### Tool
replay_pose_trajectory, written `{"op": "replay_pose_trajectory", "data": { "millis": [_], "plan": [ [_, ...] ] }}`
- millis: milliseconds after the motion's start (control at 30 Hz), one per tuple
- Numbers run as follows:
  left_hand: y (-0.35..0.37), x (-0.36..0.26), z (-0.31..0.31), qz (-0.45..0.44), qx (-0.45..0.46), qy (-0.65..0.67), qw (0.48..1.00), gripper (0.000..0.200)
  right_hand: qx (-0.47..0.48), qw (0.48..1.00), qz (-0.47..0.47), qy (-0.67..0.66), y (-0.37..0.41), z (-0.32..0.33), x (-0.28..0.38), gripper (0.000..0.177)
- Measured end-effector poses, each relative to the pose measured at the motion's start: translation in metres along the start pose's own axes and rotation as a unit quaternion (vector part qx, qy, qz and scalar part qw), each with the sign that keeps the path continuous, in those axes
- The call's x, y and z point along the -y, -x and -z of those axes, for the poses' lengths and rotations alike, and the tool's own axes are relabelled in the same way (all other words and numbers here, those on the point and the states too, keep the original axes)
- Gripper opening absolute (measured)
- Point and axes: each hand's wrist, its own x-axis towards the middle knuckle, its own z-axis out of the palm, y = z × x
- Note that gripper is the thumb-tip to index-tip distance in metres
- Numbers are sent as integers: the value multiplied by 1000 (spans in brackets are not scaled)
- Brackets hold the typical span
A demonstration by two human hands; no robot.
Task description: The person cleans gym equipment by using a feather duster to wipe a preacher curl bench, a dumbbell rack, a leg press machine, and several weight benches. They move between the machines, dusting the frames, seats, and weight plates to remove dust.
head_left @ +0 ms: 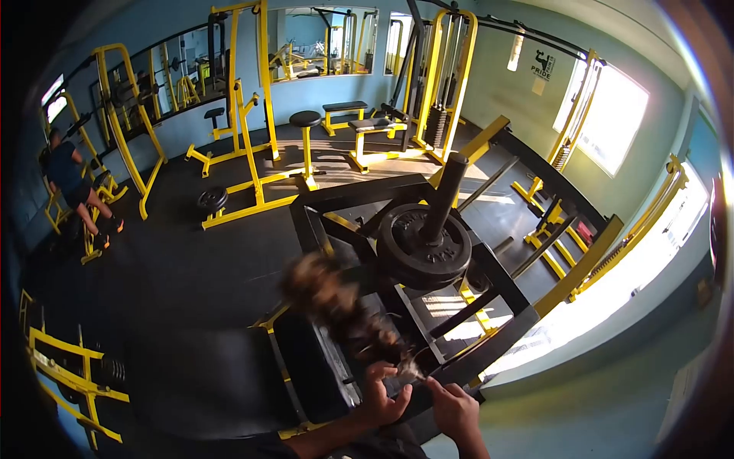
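Low in the frame's centre, the left hand (382, 399) curls its fingers around the pale near end of a blurred, duster-like brown bundle (336, 302). The right hand (456, 411) pinches that end too. Slanting up-left across the black weight machine (489, 336), the bundle looks soft and light, and is best gripped at this stiffer end.

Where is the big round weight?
In the head view, the weight plate sits mid-frame on a slanted black post, above the left hand and right hand.

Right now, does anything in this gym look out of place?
A lone weight plate sits down at floor level by a yellow frame, possibly left unracked. A brown thing above the left hand and right hand is too blurred to identify. Nothing else stands out.
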Motion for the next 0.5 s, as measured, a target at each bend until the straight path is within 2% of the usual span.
{"op": "replay_pose_trajectory", "data": {
  "millis": [67,133,200,233,267,333,367,400,467,500],
  "plan": [
    [1,2,-1,-3,-19,14,1000,52,32,999,-5,-5,-16,4,3,47],
    [-5,3,0,-11,-41,32,999,54,32,995,-90,2,-36,-5,6,47],
    [-17,3,8,-23,-43,-13,999,53,27,997,-55,-41,-63,-6,11,48],
    [-29,7,13,-51,-53,-78,994,50,40,996,-32,-77,-79,-8,13,50],
    [-38,15,16,-54,-55,-79,994,50,53,992,-10,-113,-96,-11,15,53],
    [-54,31,19,64,-21,14,998,45,7,992,-4,-125,-135,-31,19,57],
    [-72,29,22,17,-12,-26,999,36,3,989,6,-150,-155,-44,21,58],
    [-72,36,17,12,-13,-25,1000,36,-2,984,17,-175,-174,-59,23,59],
    [-72,59,3,109,7,45,993,36,26,981,36,-188,-211,-89,34,63],
    [-75,58,4,103,9,44,994,36,20,981,37,-189,-230,-97,34,63]
  ]
}}
